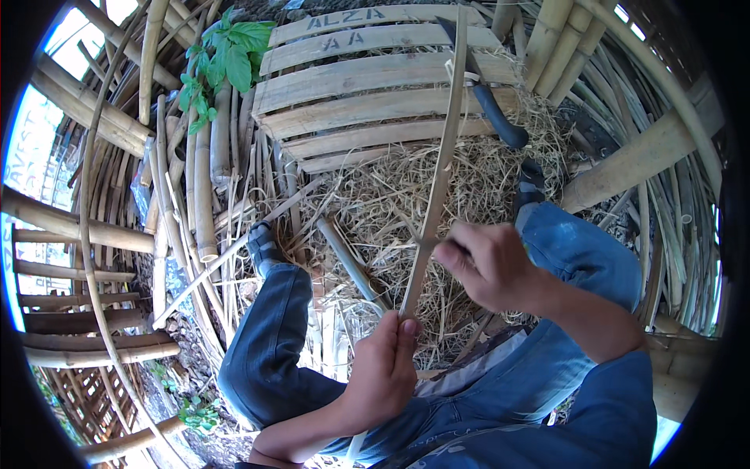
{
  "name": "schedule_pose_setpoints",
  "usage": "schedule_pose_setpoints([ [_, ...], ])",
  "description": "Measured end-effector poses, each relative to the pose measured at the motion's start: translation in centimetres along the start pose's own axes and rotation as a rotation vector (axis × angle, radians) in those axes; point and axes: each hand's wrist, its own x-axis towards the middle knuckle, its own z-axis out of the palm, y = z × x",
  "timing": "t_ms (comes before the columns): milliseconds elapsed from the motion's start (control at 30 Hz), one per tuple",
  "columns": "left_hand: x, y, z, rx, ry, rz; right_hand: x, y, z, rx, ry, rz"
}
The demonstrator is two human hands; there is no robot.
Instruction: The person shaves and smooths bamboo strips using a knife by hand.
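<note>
A long, flat bamboo strip [440, 184] slants up and away from my lap, its far end above the slatted wooden crate. My left hand [383, 367] is closed around its near end, thumb on top. Beside the strip, a little farther up, my right hand [488, 266] is closed in a fist. A thin, dark, blade-like tool [426, 241] sticks out of that fist across the strip; the rest of it is hidden by the fingers. Behind the strip's far part, a large knife with a dark curved handle [500, 117] lies on the crate.
Shavings [500, 180] cover the ground between my legs and the slatted crate [351, 94]. A bamboo piece [351, 262] lies between my feet. Bamboo poles [205, 187] and a leafy plant [234, 51] are at the left; split strips [664, 227] stand along the right.
</note>
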Motion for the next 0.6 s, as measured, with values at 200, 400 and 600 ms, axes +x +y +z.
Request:
schedule_pose_setpoints([
  [200,0.6,-0.3,-0.4,0.268,0.041,0.166,-0.4,-2.6,-0.9,0.932,-0.652,0.408],
  [400,0.2,0.2,-0.2,0.323,0.064,0.311,-0.2,-3.1,-0.8,1.156,-0.69,0.699],
  [600,-0.3,0.3,0.3,0.459,0.117,0.375,0.2,-2.1,-1.7,1.034,-0.578,0.736],
])
